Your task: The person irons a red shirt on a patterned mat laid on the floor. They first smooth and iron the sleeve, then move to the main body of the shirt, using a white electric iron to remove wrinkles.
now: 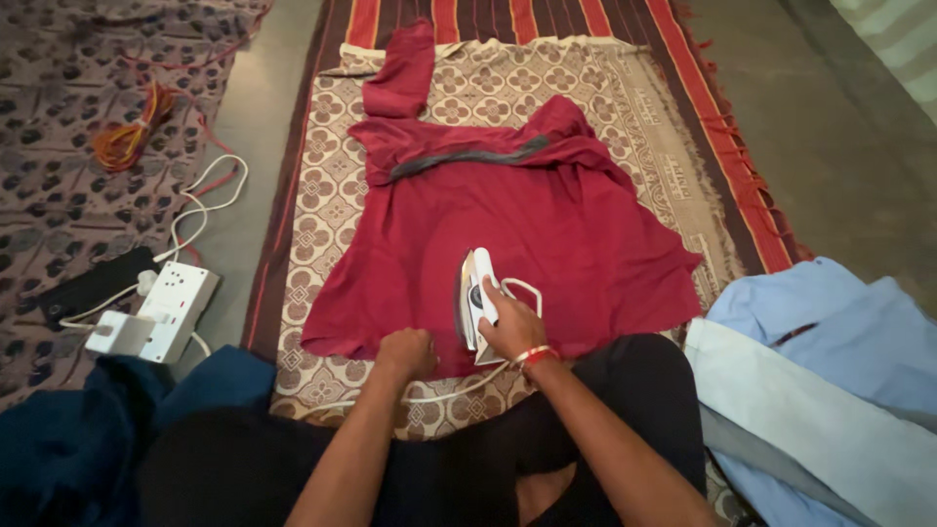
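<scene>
A dark red shirt (pixel 527 220) lies spread flat on a patterned beige cloth (pixel 488 83) over a striped mat. My right hand (pixel 512 327) grips the handle of a white electric iron (pixel 475 298), which stands tilted on its side at the shirt's near hem. My left hand (pixel 407 351) is closed on the near edge of the shirt, just left of the iron. The iron's white cord (pixel 444 395) runs under my wrists toward the left. A red band circles my right wrist.
A white power strip (pixel 171 307) with a plug and cables lies on the floor at left, near a black flat object (pixel 93 283). A bundle of orange cord (pixel 127 137) rests on a patterned cloth. Light blue clothes (pixel 830 361) are piled at right; a dark blue cloth (pixel 88 429) at near left.
</scene>
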